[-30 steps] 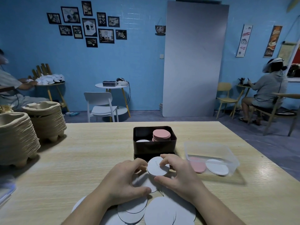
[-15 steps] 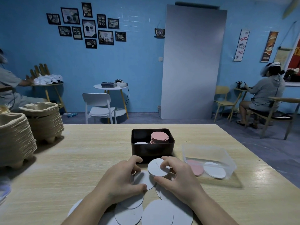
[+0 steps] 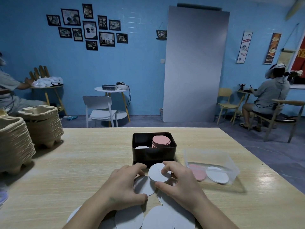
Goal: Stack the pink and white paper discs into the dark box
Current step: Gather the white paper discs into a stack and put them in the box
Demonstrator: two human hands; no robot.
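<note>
The dark box [image 3: 154,153] stands mid-table, holding a stack of pink discs [image 3: 161,141] on its right side and a low white disc [image 3: 141,147] on its left. Just in front of the box my right hand [image 3: 179,184] pinches a white disc [image 3: 158,173] between fingertips and thumb, lifted above the table. My left hand [image 3: 123,187] lies beside it, curled fingers and thumb over another white disc [image 3: 145,186] on the table. Several loose white discs [image 3: 158,217] lie spread under and before my wrists.
A clear plastic tub [image 3: 212,164] to the right of the box holds one pink and one white disc. Two tall stacks of pulp trays [image 3: 24,134] stand at the table's left edge. Behind the table are chairs, small tables and two seated people.
The view has tilted a little, so the box and hands sit lower in frame. The hands stay in nearly the same pose, the right one still holding the raised white disc.
</note>
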